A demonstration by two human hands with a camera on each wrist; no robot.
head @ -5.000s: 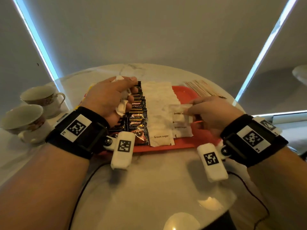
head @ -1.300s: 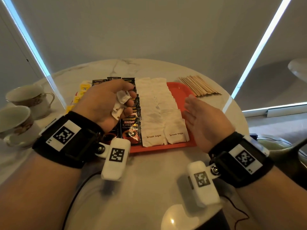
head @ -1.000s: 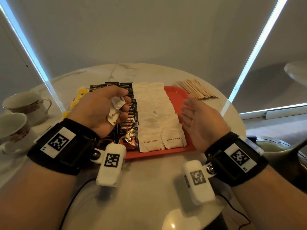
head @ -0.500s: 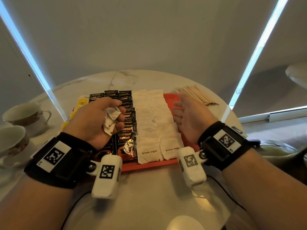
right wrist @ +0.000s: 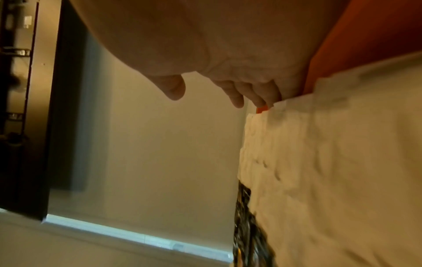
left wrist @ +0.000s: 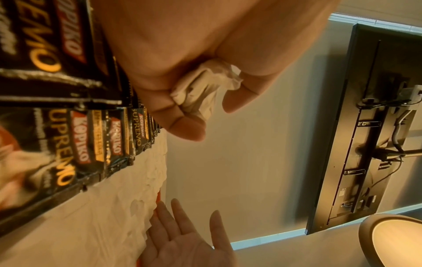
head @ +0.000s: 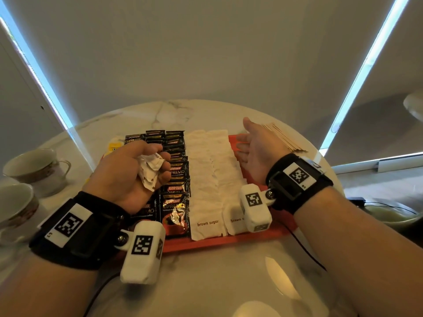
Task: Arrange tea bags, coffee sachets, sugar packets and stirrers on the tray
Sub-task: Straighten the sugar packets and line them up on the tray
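Teacups [head: 34,170]: two are seen at the far left of the marble table [head: 206,282], well apart from the tray.
Tea bags [head: 112,146]: yellow packets are glimpsed at the tray's far-left corner, mostly hidden behind the left hand.
Left hand [head: 128,177]: it is held over the left part of the tray, fingers curled tight around a crumpled white wrapper [head: 148,170]; in the left wrist view the wrapper [left wrist: 205,86] is seen squeezed between fingers and palm.
Coffee sachets [head: 175,202]: black Kopiko Supremo sachets are laid in overlapping rows down the tray's left half, running from far to near.
Brown sugar packets [head: 207,191]: two overlapping white columns are set just right of the coffee, touching it along one edge.
Red tray [head: 217,242]: its near rim is shown bare; a bare strip is left at the right.
Right hand [head: 256,145]: it is held on edge over that bare strip, fingers straight and apart, nothing gripped, just beside the sugar column.
Wooden stirrers [head: 283,138]: a bundle is seen on the table beyond the tray's far-right corner, partly hidden by the right hand.
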